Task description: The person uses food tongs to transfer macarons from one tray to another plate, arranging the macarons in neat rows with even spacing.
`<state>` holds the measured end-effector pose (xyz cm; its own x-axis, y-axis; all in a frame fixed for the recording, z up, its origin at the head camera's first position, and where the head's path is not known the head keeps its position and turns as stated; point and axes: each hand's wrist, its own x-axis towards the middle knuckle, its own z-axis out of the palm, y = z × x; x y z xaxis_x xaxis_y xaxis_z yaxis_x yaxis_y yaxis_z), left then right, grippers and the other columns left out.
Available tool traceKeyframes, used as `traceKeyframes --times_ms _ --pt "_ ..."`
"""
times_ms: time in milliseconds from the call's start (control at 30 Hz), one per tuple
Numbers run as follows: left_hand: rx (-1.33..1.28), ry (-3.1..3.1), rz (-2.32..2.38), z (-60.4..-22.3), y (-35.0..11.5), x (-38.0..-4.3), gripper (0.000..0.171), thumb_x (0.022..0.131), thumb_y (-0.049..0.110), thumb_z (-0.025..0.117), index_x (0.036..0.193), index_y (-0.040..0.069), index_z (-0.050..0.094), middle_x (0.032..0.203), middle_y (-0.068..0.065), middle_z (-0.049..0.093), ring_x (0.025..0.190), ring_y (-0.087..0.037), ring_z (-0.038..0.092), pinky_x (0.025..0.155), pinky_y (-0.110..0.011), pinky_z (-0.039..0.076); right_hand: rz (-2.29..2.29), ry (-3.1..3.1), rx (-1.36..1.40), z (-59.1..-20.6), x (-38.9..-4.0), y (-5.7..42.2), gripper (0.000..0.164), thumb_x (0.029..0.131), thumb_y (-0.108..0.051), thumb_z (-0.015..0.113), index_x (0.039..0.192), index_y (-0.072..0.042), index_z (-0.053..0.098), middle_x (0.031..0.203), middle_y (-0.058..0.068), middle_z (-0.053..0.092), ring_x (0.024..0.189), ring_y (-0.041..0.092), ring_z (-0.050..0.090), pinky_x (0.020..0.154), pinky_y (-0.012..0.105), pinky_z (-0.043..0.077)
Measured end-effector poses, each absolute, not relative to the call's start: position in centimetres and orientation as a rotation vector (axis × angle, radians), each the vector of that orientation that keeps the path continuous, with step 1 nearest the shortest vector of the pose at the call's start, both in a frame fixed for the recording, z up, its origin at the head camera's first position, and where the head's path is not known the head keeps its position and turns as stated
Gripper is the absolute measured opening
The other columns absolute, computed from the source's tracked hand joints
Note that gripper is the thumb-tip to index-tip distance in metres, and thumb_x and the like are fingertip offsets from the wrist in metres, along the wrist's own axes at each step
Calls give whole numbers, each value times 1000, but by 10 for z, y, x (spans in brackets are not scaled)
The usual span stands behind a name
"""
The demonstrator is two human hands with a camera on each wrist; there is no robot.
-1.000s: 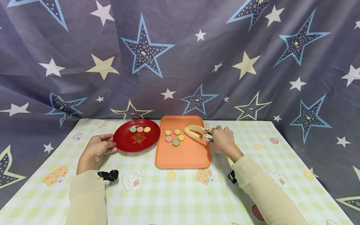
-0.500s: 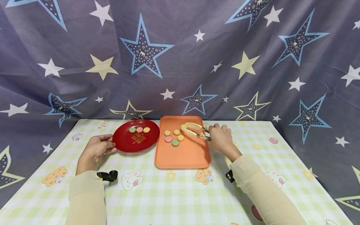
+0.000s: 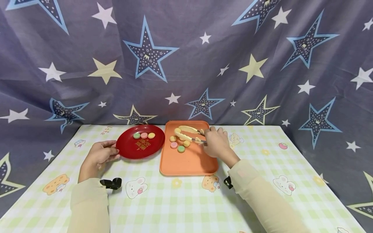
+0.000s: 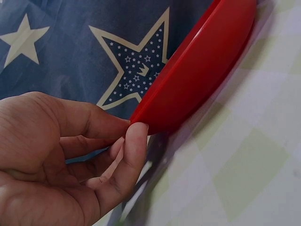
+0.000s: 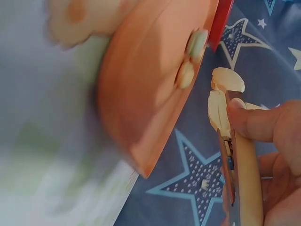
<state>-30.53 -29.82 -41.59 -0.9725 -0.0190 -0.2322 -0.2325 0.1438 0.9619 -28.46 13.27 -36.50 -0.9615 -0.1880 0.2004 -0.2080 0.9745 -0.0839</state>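
Note:
At the left, my left hand (image 3: 99,156) pinches the rim of a red plate (image 3: 125,149) between thumb and fingers, as the left wrist view also shows. A green, a pink and a yellow macaron (image 3: 151,135) lie in a row on it. My right hand (image 3: 217,142) grips food tongs (image 5: 245,174) with pale yellow tips, reaching over the orange tray (image 3: 189,165). Between the tips sits a yellow macaron (image 3: 177,130). Below them on the tray are a pink macaron (image 3: 174,145), a green macaron (image 3: 181,149) and a few yellow ones, one partly hidden by the tongs.
Plate and tray stand side by side, nearly touching, toward the far edge of a table (image 3: 163,207) with a green checked cloth. Right behind the table hangs a dark curtain (image 3: 180,64) with stars. A black wrist mount (image 3: 112,183) sits on the left sleeve.
My right hand has carried the tongs and the yellow macaron leftward over the tray, toward the plate. The left hand stays at the plate's rim.

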Motion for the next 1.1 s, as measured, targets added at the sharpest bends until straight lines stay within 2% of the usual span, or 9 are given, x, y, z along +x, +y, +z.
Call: traceKeyframes --times_ms 167,400,667,1100 --pt "-244 2249 1936 -417 -298 -306 66 95 -10 56 155 -10 28 125 -14 51 81 -10 68 80 -31 63 154 -2921 347 -362 -283 116 41 91 -38 77 114 -6 66 115 14 61 92 35 49 81 47 42" --pt "-237 2248 1936 -418 -299 -307 67 95 -10 56 155 -10 27 123 -12 52 80 -10 68 79 -31 63 121 -2910 399 -359 -281 95 39 89 -36 78 114 -8 66 115 12 60 101 37 51 91 49 43" --pt "-237 2252 1935 -418 -299 -307 66 95 -10 56 155 -10 28 124 -13 51 80 -11 68 79 -30 63 75 -2943 479 -357 -278 66 32 92 -42 75 101 -14 60 101 3 53 89 28 43 80 38 36" --pt "-268 2276 1919 -419 -301 -308 64 96 -9 57 155 -8 32 121 -11 55 79 -12 68 79 -32 64 10 -2942 561 -361 -276 20 30 95 -46 71 102 -19 60 98 0 51 86 25 39 75 36 31"
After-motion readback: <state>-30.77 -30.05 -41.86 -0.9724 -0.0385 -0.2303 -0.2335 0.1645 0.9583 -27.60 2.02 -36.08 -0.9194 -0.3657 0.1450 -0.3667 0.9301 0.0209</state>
